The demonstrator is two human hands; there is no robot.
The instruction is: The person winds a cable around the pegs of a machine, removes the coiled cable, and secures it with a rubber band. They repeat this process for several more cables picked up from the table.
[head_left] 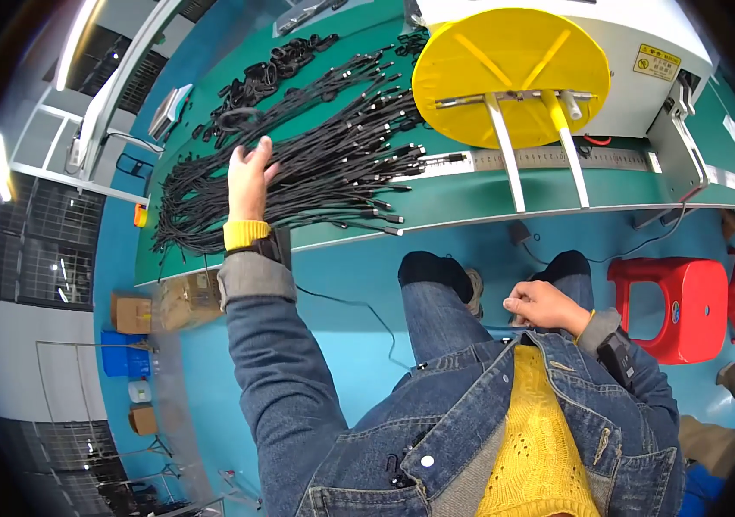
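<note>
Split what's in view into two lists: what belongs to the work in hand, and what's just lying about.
Seems part of the work:
- black cables, with the left hand over them
- green worktop under the cables

Seems just lying about:
- nearer red stool
- small cardboard box
- blue bin

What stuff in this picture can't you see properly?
In the head view:
Left hand: its back hides whether it grips the black cables.
Right hand: its curled shape hides the palm.
White machine: partly behind the yellow disc, cut off by the top edge.
Cable plugs: too small and crowded to count.
</note>
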